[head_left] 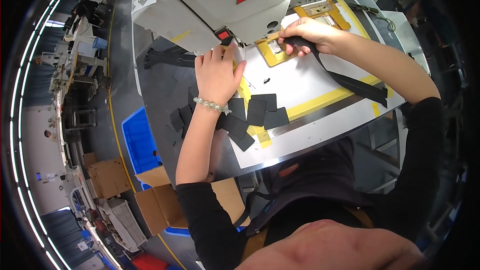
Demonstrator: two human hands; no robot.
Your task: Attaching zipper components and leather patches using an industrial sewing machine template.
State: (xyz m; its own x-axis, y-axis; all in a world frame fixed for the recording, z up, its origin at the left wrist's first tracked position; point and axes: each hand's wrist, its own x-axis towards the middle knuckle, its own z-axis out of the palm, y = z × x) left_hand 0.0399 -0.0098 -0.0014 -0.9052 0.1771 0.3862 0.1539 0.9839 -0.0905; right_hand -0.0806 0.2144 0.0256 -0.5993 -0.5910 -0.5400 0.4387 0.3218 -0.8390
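Observation:
My left hand point(217, 72) lies palm down beside the needle area of a white industrial sewing machine point(235, 15), its fingers stretched out and the thumb apart. A black strap point(170, 60) runs in from the left as far as that hand; whether it continues under the palm is hidden. To the right, my right hand point(312, 37) grips another black strap point(355, 87), whose free end trails toward the near right of the table. Just left of these fingers sits a yellow metal frame point(270, 59) with a window. Several black square patches point(256, 112) are scattered near my left wrist.
A second yellow plate point(330, 12) lies at the far right. Yellow tape point(320, 104) edges the white work sheet point(300, 82). A small black scrap point(266, 80) rests on it. Left of the table stand a blue bin point(139, 142) and open cardboard boxes point(159, 205).

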